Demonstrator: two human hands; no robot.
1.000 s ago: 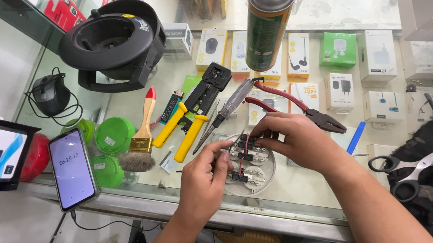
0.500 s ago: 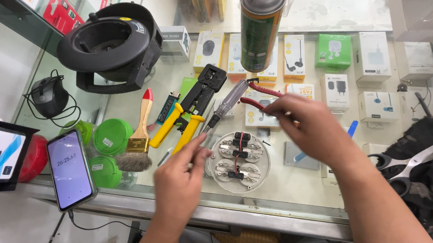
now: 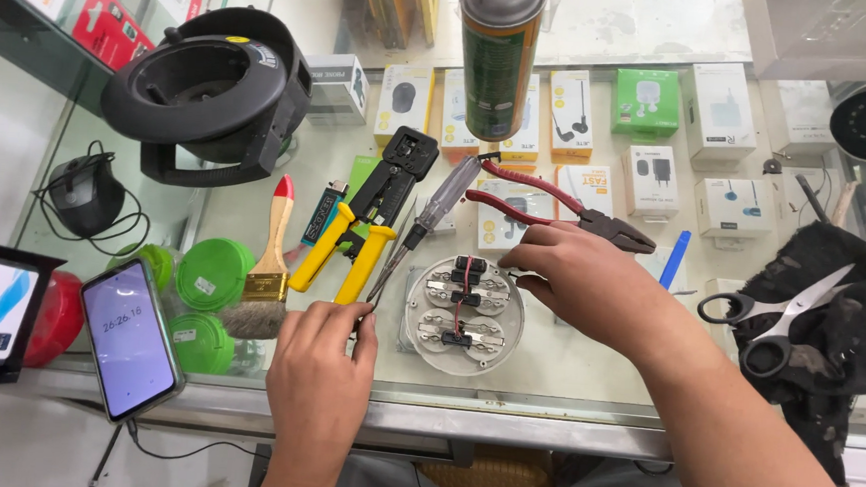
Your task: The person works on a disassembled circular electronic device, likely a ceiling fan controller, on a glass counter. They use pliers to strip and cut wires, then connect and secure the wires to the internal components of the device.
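Round plate (image 3: 464,316) lies on the glass table (image 3: 565,372); left hand (image 3: 321,362) pinches a screwdriver (image 3: 424,223) tip, right hand (image 3: 586,278) curls loosely, empty, at the plate's edge beside pliers (image 3: 555,206).

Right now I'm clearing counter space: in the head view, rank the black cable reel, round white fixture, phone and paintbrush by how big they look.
1. Black cable reel
2. Round white fixture, beside the right hand
3. Phone, though it lies nearer the camera, so this is unsure
4. Paintbrush
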